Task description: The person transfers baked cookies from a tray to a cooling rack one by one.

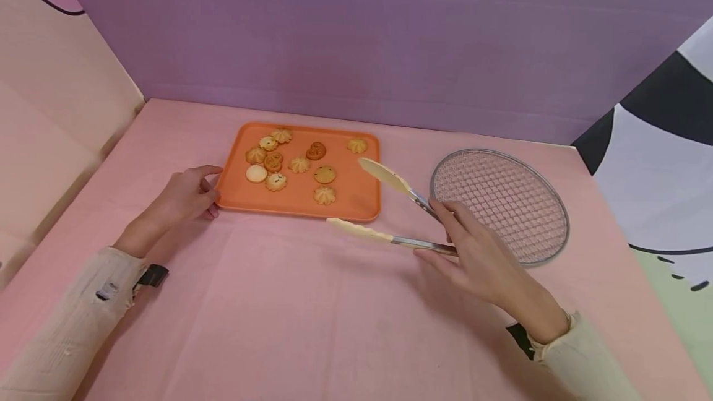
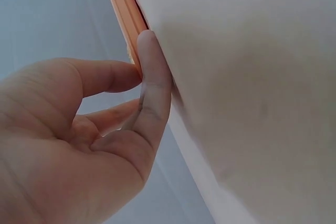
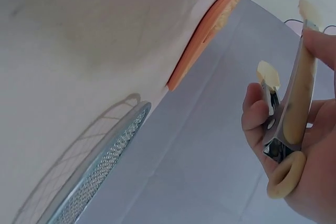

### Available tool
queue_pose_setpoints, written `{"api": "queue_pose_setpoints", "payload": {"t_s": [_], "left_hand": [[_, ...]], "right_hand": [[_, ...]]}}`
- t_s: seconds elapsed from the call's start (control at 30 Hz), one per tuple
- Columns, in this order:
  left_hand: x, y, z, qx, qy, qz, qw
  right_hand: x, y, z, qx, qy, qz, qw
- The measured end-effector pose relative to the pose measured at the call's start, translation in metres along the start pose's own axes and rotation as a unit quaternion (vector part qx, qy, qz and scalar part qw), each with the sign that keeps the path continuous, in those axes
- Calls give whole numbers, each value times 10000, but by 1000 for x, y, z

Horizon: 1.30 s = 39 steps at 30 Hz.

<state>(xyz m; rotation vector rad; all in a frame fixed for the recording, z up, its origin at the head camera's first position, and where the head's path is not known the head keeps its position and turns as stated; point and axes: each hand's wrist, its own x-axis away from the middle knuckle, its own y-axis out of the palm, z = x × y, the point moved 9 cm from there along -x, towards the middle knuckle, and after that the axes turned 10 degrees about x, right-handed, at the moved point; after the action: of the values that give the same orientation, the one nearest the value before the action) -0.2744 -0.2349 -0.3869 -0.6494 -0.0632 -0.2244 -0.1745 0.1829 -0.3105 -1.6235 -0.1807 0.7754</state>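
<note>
An orange tray (image 1: 301,208) lies on the pink surface with several small cookies (image 1: 299,164) on it, some flower-shaped, some round, some twisted. At the tray's left edge my left hand (image 1: 186,194) pinches the rim between thumb and finger, as the left wrist view (image 2: 131,30) of the tray also shows. My right hand (image 1: 481,252) holds metal tongs (image 1: 423,244) with cream-coloured tips. The tongs are spread apart, tips pointing left near the tray's right front corner, nothing between them. A ring (image 3: 287,176) at the tongs' back end shows in the right wrist view.
A round wire mesh rack (image 1: 501,203) with a metal rim lies right of the tray, beside and partly behind my right hand. A purple wall (image 1: 356,42) stands behind the surface, with a pale wall (image 1: 50,98) on the left and a patterned one (image 1: 657,159) on the right.
</note>
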Motion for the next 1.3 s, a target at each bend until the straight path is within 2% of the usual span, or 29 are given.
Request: {"api": "queue_pose_setpoints", "payload": {"t_s": [0.3, 0.47, 0.63, 0.9, 1.07, 1.3], "left_hand": [[-2, 1, 2, -101, 15, 58, 9999], [-3, 1, 0, -94, -98, 37, 9999], [-3, 1, 1, -82, -79, 9, 9999], [-3, 3, 2, -50, -22, -10, 10000], [-3, 3, 2, -55, -23, -5, 10000], [-4, 2, 0, -132, -64, 1, 9999]], "right_hand": [[-18, 12, 1, 144, -169, -49, 9997], [-29, 19, -3, 232, -335, -274, 9988], [-43, 28, -8, 288, -461, -480, 9974], [-63, 41, -9, 194, -499, -821, 9952], [-71, 50, -8, -39, -332, -1137, 9930], [-82, 51, -10, 20, -323, -1080, 9936]]}}
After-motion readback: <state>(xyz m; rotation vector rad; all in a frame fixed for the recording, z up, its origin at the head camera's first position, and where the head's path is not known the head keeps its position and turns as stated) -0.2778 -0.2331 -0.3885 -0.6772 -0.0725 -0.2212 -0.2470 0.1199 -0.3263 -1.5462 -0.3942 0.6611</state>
